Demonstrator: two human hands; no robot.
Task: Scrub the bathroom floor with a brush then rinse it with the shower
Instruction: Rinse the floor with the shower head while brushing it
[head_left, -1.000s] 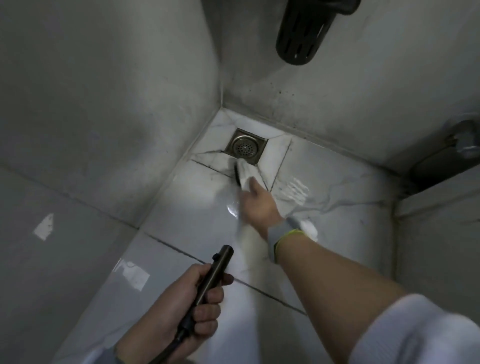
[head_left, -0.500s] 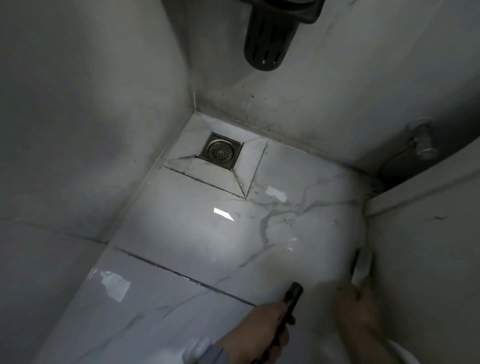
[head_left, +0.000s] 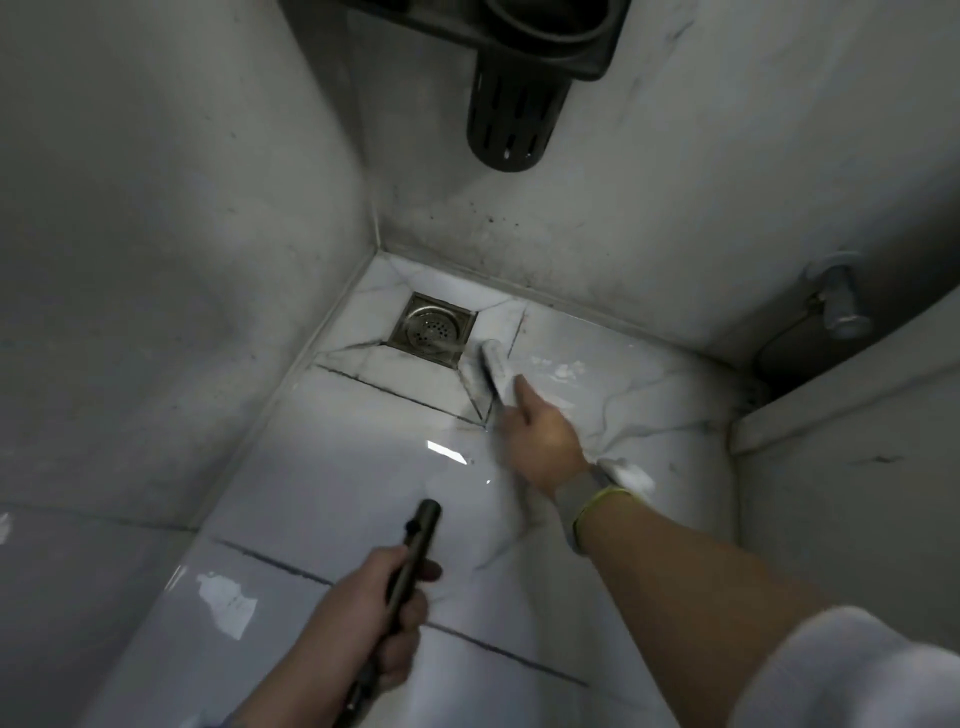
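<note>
Floor (head_left: 332, 499): pale marbled tile, glistening wet, running from the person's feet up to the drain in the far corner.
Caddy (head_left: 511, 111): a dark slotted holder hanging on the wall straight above the drain.
Right hand (head_left: 540, 434): reaching forward to the near-right of the drain, by far the closer hand to it; it is gripping the brush with fingers curled round the handle and the index finger lying straight along the top.
Left hand (head_left: 374, 608): hanging well back from the drain on the near side, fingers wrapped fully round the shower wand, thumb lying across it.
Shower (head_left: 415, 551): a slim dark metal wand, its tip pointing toward the drain; I cannot tell whether water is coming out.
Drain (head_left: 432, 329): a square metal grate sitting in the corner.
Brush (head_left: 491, 374): a whitish, motion-blurred head touching the tile just right of the drain, beyond the fingertips; its long axis is running from the hand up and left toward the grate's right edge.
Judgement: scrubbing looks to be under way along the dark grout line beside the drain, and the coming stroke is probably running along that axis, with rinsing waiting behind it.
</note>
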